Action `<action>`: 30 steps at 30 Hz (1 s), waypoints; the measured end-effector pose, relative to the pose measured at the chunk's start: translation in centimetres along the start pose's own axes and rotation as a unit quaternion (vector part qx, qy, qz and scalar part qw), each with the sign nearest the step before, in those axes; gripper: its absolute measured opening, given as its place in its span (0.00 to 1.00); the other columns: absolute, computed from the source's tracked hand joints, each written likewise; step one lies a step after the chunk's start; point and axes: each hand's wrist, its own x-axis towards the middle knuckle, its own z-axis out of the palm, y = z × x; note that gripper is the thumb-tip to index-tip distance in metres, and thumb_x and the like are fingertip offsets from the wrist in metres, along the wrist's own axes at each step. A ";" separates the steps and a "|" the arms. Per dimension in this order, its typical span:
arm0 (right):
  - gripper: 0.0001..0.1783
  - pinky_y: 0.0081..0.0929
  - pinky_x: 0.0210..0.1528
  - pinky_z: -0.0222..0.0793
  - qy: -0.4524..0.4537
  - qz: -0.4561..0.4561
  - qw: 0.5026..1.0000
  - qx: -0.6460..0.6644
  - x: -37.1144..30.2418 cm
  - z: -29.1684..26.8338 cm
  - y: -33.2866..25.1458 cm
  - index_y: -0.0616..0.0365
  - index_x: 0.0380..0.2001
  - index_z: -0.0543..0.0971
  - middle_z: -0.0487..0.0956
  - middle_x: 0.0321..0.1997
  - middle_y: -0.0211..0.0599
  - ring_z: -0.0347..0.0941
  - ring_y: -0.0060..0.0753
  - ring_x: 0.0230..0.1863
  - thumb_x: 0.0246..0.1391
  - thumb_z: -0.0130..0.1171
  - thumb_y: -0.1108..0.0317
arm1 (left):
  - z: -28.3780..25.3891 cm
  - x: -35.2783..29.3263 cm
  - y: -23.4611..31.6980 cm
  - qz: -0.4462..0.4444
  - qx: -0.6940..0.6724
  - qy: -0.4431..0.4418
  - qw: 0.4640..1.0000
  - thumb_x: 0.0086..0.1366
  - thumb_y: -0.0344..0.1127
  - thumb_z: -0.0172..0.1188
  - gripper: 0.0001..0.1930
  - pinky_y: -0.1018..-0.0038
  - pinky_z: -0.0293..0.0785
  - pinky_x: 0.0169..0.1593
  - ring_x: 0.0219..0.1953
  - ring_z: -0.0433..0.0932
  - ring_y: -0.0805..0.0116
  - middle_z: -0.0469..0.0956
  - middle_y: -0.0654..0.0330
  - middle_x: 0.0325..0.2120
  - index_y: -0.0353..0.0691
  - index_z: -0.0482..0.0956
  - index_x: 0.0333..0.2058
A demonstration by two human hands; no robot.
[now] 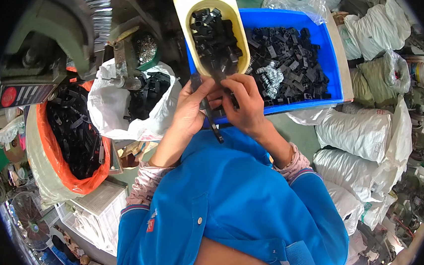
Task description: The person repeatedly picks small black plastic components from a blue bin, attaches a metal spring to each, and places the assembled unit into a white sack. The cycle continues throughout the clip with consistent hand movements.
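Observation:
My left hand [190, 110] is closed around a long, narrow black plastic piece [214, 127], which slants down from the thumb toward my jacket. Close beside it, my right hand [248, 105] has its fingers curled on a small dark part; its shape is partly hidden by the fingers and blurred. Both hands meet just below the front edge of a cream tub [246, 60] with an oval opening, which holds many small black parts [214, 35]. Under and to the right of the tub is a blue bin [337, 67] of black plastic pieces [297, 59], with a heap of silvery metal springs [272, 79] on them.
At left stand a white sack [106, 116] and an orange-lined sack [91, 185], both holding black parts. Dark machinery [54, 45] and a green cup [154, 62] of small metal pieces are behind them. Stuffed white sacks [354, 133] line the right side.

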 end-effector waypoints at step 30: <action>0.16 0.21 0.40 0.75 0.032 0.387 0.876 0.285 -1.6 -14.5 11.8 0.66 0.49 0.74 0.77 0.38 0.33 0.76 0.23 0.38 0.56 0.55 0.79 | 9.2 3.7 -6.3 -0.136 0.082 -0.014 0.987 0.62 0.33 0.63 0.16 0.61 0.83 0.39 0.35 0.79 0.67 0.78 0.58 0.32 0.37 0.74 0.48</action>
